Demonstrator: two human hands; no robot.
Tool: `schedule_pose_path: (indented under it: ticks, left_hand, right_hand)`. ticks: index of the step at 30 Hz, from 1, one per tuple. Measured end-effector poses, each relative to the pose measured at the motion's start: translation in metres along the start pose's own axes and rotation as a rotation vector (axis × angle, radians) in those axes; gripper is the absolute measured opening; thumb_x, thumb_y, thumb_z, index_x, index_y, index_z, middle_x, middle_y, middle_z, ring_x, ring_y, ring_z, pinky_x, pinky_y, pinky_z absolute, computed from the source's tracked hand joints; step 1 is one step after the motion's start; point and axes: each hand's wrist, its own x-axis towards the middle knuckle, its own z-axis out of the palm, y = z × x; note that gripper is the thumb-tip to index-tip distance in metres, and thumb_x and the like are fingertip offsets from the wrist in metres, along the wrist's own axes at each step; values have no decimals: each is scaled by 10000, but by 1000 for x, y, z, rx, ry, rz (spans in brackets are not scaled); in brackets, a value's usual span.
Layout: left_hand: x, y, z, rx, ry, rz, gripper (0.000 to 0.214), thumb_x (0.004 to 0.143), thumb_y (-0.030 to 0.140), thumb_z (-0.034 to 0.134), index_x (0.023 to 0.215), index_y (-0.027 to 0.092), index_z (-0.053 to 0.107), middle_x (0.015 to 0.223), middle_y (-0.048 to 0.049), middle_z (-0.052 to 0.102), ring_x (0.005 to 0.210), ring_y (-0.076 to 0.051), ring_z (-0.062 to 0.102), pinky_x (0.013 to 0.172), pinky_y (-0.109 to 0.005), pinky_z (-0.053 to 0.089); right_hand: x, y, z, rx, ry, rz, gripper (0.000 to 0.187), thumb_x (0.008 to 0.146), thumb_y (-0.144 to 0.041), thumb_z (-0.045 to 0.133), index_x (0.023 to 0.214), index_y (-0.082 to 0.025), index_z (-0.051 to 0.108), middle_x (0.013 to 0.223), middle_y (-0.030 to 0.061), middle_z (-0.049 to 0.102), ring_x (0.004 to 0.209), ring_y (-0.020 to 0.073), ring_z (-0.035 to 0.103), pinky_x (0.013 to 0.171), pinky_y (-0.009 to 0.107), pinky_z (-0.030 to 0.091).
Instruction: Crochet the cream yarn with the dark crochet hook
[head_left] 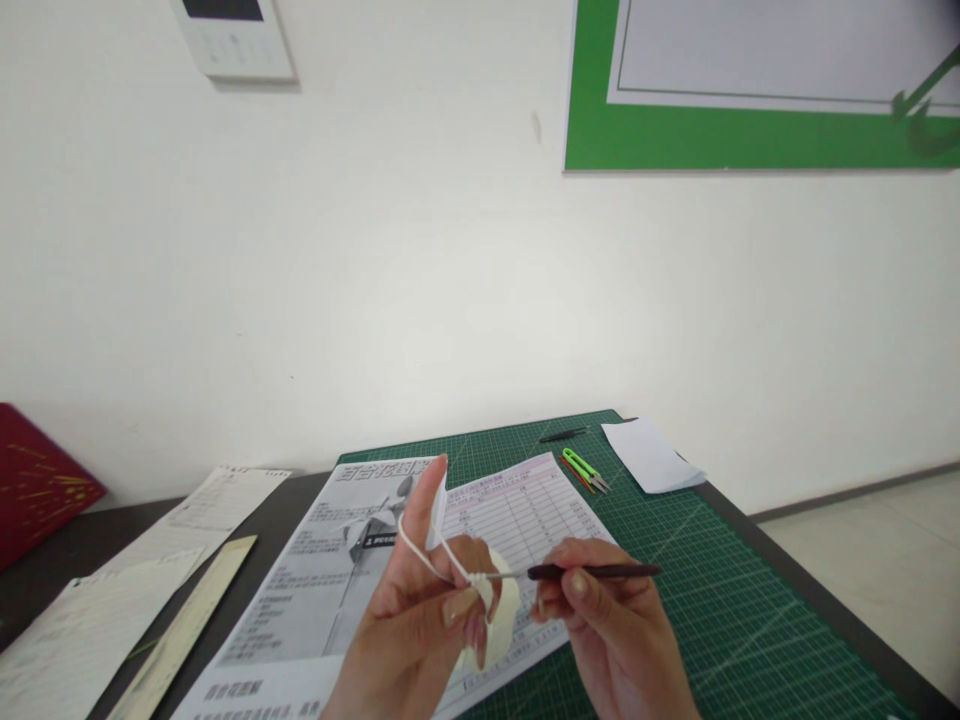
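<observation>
So, the dark-handled hook (622, 571) is clamped in the fingers of the right hand (615, 625), and its metal shaft is run into a small bunch of pale stitches (480, 585). That bunch is pinched by the thumb and fingers of the left hand (416, 620), held up over the printed form (517, 500). The left index finger is stuck up, with cream yarn (452, 556) looped round it. A flat pale shape (506, 612) can be seen behind those fingers; whether it's joined on can't be told.

Progress-wise, a few loops look to have been made, and the yarn hasn't been cut loose from them. How much is left can't be judged.

Further out, an illustrated sheet (300, 590) is laid beside the form, and 1 pair of green snips (581, 464) has been left on the cutting mat (750, 600), near the white paper (651, 458).
</observation>
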Motion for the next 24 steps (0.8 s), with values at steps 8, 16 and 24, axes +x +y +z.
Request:
schedule_pose_path:
  ticks: [8, 16, 24]
  left_hand:
    - [0, 5, 3, -62, 13, -56, 819, 700, 99, 648, 1366, 421, 296, 604, 35, 561, 561, -119, 480, 546, -243, 358]
    - [1, 8, 1, -104, -8, -108, 829, 680, 98, 633, 1383, 369, 289, 585, 31, 548, 571, -114, 467, 596, -247, 359]
    - [1, 7, 1, -130, 1, -100, 746, 671, 90, 631, 1341, 318, 392, 575, 26, 527, 560, -114, 441, 571, -239, 340]
  right_hand:
    - [0, -6, 3, -69, -72, -105, 86, 703, -197, 752, 784, -225, 746, 680, 1, 709, 612, 99, 665, 590, 162, 543]
    - [2, -10, 6, -125, -87, -171, 67, 709, -198, 743, 771, -221, 750, 687, 20, 698, 629, 123, 649, 584, 199, 542]
    - [4, -10, 0, -110, -78, -101, 74, 708, -219, 747, 782, -213, 749, 673, 10, 704, 596, 114, 650, 569, 200, 526]
